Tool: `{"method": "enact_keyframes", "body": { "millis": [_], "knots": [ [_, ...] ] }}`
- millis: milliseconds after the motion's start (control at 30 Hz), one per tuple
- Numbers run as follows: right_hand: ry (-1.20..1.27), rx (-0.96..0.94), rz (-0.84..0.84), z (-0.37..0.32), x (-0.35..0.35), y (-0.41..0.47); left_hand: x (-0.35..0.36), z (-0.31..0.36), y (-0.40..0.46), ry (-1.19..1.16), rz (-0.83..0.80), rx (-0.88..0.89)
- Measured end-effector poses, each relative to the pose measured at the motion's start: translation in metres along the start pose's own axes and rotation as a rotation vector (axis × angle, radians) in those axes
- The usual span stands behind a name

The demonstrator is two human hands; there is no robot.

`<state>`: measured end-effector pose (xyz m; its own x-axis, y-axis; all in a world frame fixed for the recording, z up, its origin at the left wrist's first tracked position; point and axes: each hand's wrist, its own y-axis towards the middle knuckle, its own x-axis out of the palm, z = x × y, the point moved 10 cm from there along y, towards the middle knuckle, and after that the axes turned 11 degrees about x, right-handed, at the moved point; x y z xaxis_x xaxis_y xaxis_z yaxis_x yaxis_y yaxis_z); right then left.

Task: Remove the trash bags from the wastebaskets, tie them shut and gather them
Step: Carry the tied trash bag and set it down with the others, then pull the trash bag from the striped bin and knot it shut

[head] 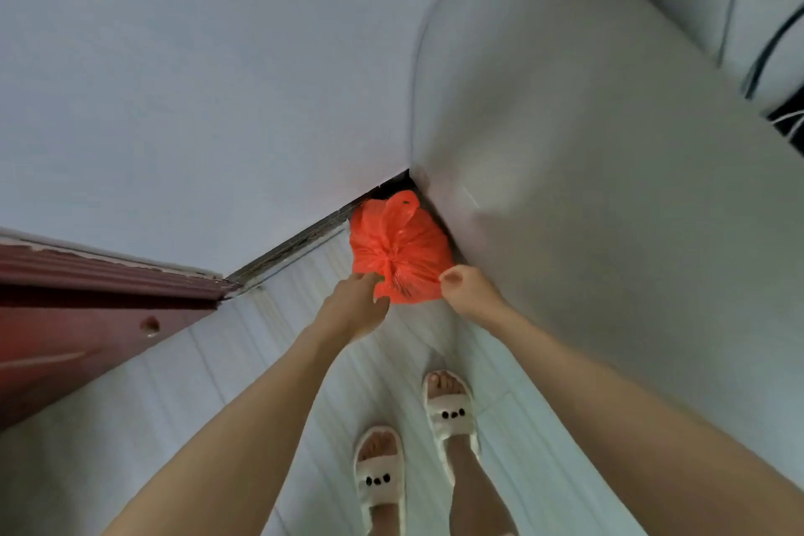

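An orange-red plastic trash bag [398,248] sits low in the corner between the white wall and a large white appliance. Its top is gathered into a knot with a handle loop sticking up. My left hand [354,305] reaches down to the bag's near left edge, its fingers touching the plastic by the knot. My right hand [467,289] is at the bag's near right edge with its fingers curled; whether it pinches the plastic is unclear. No wastebasket shows in the view.
A white appliance [609,231] fills the right side. The white wall [195,100] runs behind, with a dark gap along its base. A dark red door [78,318] stands at the left. My feet in white slippers [450,409] stand on pale floor tiles.
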<state>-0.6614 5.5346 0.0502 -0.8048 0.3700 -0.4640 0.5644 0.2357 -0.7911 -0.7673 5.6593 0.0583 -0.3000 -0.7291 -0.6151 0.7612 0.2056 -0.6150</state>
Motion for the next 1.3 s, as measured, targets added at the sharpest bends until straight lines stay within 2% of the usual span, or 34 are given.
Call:
{"method": "enact_keyframes", "body": {
  "millis": [200,300,367,533,667,833,1067,1300],
  "knots": [
    [0.285,0.103,0.076,0.071,-0.090,-0.175,-0.025,0.153,-0.116,0.012,0.077,0.255],
    [0.460,0.173,0.147,0.140,-0.125,-0.260,0.001,0.239,-0.170,0.070,0.041,0.361],
    [0.597,0.241,0.195,0.203,-0.140,-0.316,0.040,0.299,-0.206,0.129,-0.045,0.444],
    [0.949,0.389,0.345,0.396,-0.158,-0.446,0.198,0.441,-0.298,0.237,-0.299,0.651],
    [1.114,0.494,0.467,0.541,-0.159,-0.534,0.331,0.533,-0.370,0.403,-0.443,0.800],
    [1.348,0.710,0.712,0.753,-0.139,-0.685,0.525,0.660,-0.506,0.559,-0.655,1.041],
    [1.567,0.881,0.951,0.932,-0.114,-0.810,0.708,0.775,-0.641,0.749,-0.858,1.290],
    [1.601,0.979,1.103,1.102,-0.152,-0.882,0.879,0.887,-0.714,0.813,-0.973,1.455]
  ]
}}
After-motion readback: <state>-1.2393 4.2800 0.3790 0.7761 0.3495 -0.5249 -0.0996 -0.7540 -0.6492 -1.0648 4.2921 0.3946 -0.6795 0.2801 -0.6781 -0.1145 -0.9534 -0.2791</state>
